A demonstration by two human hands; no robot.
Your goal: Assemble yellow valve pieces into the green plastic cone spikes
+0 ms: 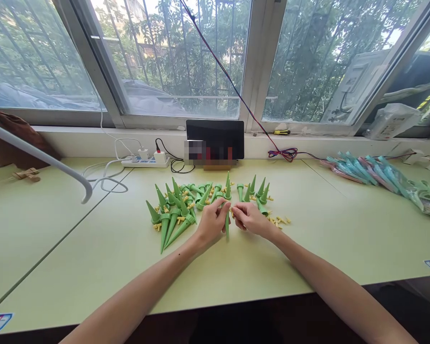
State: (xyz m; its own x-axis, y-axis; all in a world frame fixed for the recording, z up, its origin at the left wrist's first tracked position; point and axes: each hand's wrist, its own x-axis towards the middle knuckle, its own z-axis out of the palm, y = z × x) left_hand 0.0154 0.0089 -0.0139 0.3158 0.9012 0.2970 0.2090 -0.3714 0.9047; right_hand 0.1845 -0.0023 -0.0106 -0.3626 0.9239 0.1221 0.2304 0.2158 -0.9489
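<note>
My left hand is closed around a green cone, whose tip points down toward me. Just to its right, my right hand is pinched beside the cone, with a small yellowish piece partly showing at its fingertips. A pile of green cones with small yellow pieces among them lies to the left of my hands. More green cones stand and lie behind and to the right. Several loose yellow pieces are scattered by my right wrist.
A dark screen stands at the back, beside a power strip with cables. A white curved tube crosses the left side. Wrapped teal and pink items lie at the right. Bundled wires rest near the window.
</note>
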